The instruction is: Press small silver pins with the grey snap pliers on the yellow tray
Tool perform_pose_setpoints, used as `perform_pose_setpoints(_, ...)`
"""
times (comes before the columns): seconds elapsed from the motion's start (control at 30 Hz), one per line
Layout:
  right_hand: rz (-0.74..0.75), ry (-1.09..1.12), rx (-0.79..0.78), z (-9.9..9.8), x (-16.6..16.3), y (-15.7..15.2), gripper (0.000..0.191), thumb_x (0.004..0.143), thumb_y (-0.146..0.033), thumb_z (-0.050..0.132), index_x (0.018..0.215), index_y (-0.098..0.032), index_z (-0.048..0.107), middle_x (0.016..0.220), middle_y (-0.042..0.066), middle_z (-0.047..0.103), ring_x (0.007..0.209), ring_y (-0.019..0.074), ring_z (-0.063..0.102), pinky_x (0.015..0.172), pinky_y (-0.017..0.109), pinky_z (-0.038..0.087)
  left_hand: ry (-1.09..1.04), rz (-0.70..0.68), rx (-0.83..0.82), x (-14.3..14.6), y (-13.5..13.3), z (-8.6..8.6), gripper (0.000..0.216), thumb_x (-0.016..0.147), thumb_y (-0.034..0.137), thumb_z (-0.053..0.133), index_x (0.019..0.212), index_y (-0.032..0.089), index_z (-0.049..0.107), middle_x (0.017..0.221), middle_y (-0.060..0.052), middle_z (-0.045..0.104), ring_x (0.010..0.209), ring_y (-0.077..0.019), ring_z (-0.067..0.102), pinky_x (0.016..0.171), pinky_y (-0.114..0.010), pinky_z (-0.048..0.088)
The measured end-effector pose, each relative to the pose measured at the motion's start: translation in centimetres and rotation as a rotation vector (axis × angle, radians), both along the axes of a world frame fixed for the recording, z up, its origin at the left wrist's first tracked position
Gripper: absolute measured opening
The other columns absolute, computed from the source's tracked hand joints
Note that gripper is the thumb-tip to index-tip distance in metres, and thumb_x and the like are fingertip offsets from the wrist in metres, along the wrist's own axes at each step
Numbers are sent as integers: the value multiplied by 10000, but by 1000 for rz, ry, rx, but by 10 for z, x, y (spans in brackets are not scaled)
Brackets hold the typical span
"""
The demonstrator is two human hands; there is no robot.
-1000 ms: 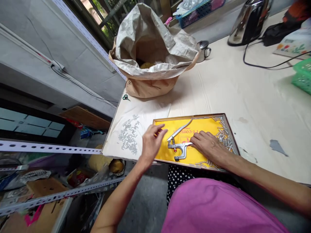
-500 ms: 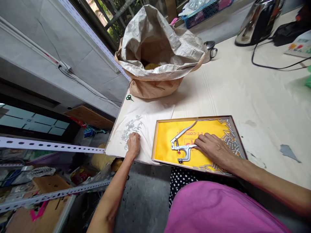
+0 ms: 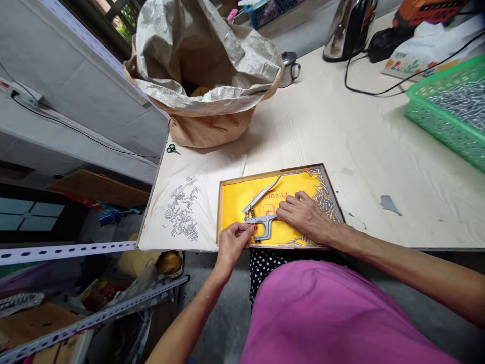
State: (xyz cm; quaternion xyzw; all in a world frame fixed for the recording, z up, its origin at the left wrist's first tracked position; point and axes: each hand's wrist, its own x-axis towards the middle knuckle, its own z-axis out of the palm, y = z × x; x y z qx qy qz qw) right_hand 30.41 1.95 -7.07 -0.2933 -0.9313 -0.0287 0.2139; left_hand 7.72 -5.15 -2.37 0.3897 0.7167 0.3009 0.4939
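Grey snap-fastener pliers [image 3: 269, 228] lie in a shallow tray [image 3: 220, 212] with a yellow bottom, jaws toward the left and handles spread apart. My right hand [image 3: 305, 216] is closed around the lower handle. At the jaws, beside the small red tip, my left hand [image 3: 233, 243] has thumb and fingers pinched together; whatever they hold is too small to make out. Several small metal pins [image 3: 324, 199] fill the tray's right side, and others lie along its near edge. Left of the tray, a loose pile of similar pins [image 3: 182, 215] rests on white cloth.
A large woven sack [image 3: 212, 126] stands open at the back left, near green-handled scissors [image 3: 173, 148]. A green basket [image 3: 435, 119] of metal pieces sits at the right. Behind are a lidded metal cup [image 3: 288, 71], a kettle [image 3: 346, 30] and a black cable [image 3: 364, 91].
My left hand has moved right from the pin pile to the pliers' jaws. My right hand still grips the handle. The view has swung right, bringing in the green basket.
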Motion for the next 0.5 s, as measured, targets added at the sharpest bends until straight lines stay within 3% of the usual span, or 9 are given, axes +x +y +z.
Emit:
perform_pose_setpoints(0.13,9,14,-15,-4,1,1,198,999,-166,463,870,-183,612,806,35,633,787,195,448,781,366,239,103,-59,12,-4,3,-6,402,675,521,746,717,124,698,592,-3,627,505,-93,498,487,-214,371)
perform_pose_setpoints(0.3,12,19,-35,-7,2,1,177,992,-172,478,879,-182,614,827,41,641,799,197,455,751,362,228,273,-126,31,-5,6,-8,285,692,429,708,695,145,720,699,-49,707,650,-156,620,575,-237,444)
perform_pose_setpoints(0.5,4,-52,-60,-4,2,0,203,1004,-159,435,910,-188,612,843,38,653,791,194,463,741,365,221,392,-189,2,0,7,-7,297,729,441,635,695,156,713,690,-42,696,660,-168,622,559,-241,411)
